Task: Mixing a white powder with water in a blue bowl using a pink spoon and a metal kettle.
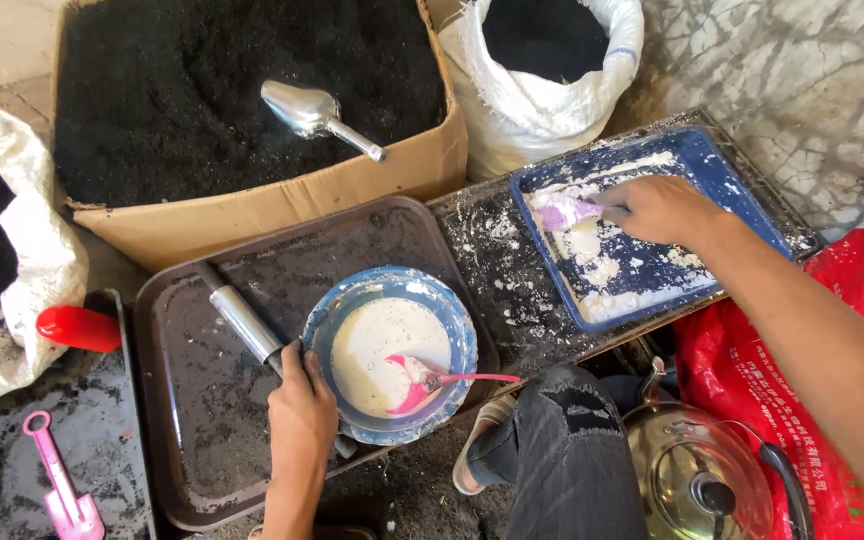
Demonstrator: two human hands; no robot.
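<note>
Now left hand [300, 412] grips blue bowl [457, 330] (white paste inside); right hand [664, 208] grips purple scraper [564, 211] in tray [742, 190].

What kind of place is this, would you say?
Probably an informal floor-level workshop for handmade goods: a cardboard box and sacks of black powder, a bowl of white paste, and a paste-smeared blue tray on a cracked floor.

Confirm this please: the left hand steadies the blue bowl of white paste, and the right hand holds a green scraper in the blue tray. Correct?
Not quite. In the head view, the scraper in the right hand is purple, not green. The left hand does steady the blue bowl; the blue tray is right.
</note>
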